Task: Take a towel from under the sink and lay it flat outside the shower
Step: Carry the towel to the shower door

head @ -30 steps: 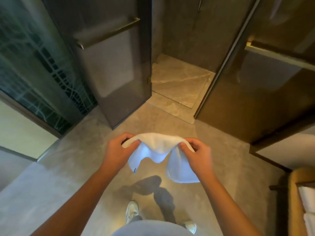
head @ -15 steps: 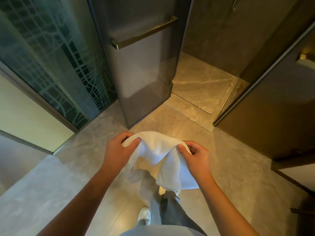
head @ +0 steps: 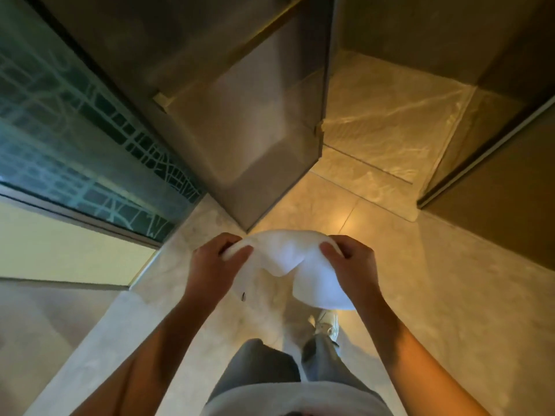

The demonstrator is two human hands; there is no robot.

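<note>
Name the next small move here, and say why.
Probably pull the hands apart to spread the towel. The left hand and right hand pinch its top edge close together, so it hangs bunched and sagging above the floor, just short of the shower threshold.

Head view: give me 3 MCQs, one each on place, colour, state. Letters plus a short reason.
1. Where is the towel?
A. Flat on the floor
B. Held up in both hands
C. Over the door handle

2. Towel colour?
A. White
B. Blue
C. Brown

3. Shower door state?
A. Shut
B. Removed
C. Open

Key:
1 B: left hand and right hand pinch its top edge, the rest hanging.
2 A: plain white cloth.
3 C: the shower floor shows past its edge.
</note>
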